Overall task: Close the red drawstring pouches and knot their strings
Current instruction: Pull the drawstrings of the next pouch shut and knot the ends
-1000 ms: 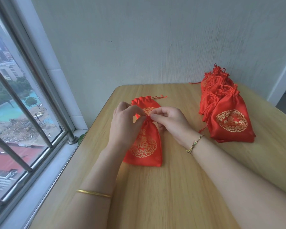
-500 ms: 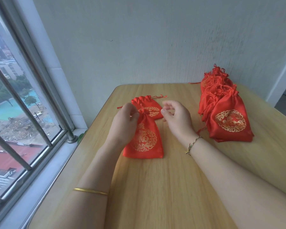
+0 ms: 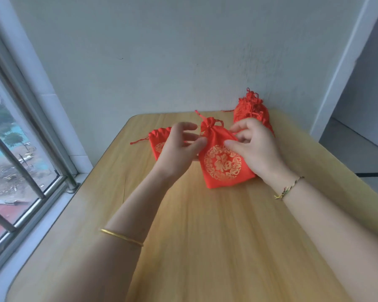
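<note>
The left hand [image 3: 179, 149] grip is spread, fingertips touching the cinched pouch [image 3: 224, 164]; right hand [image 3: 256, 149] fingers curl on it, pinch unclear.

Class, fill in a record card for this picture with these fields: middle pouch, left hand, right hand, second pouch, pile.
Middle pouch: neck gathered, lying on the table, gold pattern up
Left hand: fingers relaxed, tips at the middle pouch's left edge
Right hand: thumb on its right side; grip unclear
Second pouch: top ungathered, partly hidden by the left hand
Pile: tied pouches, at the table's far right
</note>
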Tool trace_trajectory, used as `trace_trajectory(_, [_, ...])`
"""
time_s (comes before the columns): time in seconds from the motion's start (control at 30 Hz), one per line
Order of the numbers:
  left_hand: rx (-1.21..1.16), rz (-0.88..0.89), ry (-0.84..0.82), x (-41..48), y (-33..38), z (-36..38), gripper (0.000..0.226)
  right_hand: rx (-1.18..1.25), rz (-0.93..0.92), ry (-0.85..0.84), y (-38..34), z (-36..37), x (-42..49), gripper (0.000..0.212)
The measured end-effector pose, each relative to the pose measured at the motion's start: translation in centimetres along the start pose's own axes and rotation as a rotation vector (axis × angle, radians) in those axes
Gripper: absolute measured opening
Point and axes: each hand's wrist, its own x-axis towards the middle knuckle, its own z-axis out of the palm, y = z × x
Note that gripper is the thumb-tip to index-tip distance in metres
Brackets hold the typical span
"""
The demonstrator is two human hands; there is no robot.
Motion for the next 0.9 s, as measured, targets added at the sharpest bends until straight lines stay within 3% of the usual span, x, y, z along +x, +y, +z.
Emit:
trace_trajectory(0.13, [0.093, 0.123, -0.15, -0.4, 1.1, 5.0, 0.043, -0.094, -0.078, 0.233, 1.7, -4.9, -0.2, 0.025])
trace_trajectory(0.23, [0.45, 0.286, -0.169, 0.0, 0.6, 8.2, 0.04, -0.272, -0.097, 0.309, 3.6, -6.1, -0.2, 0.024])
trace_trajectory(0.3, [0.686, 0.248, -0.156, 0.3, -0.3, 9.3, 0.042, -0.37, -0.066, 0.262, 5.1, -5.7, 0.1, 0.024])
trace_trajectory(0.37, [0.778, 0.144, -0.151, 0.3, -0.8, 10.0, 0.043, -0.447, -0.025, 0.225, 6.1, -5.4, 0.4, 0.025])
trace_trajectory(0.47, [0.765, 0.124, -0.147, 0.5, -0.7, 10.0, 0.041, -0.487, 0.028, 0.245, 6.3, -5.3, 0.7, 0.023])
trace_trajectory(0.8, [0.574, 0.161, -0.161, -0.6, -0.9, 8.4, 0.026, -0.493, -0.112, 0.389, 5.1, -6.1, -1.5, 0.028])
trace_trajectory(0.9, [0.547, 0.148, -0.095, -0.5, -0.8, 7.1, 0.02, -0.497, -0.256, 0.5, 3.5, -5.7, -1.8, 0.021])
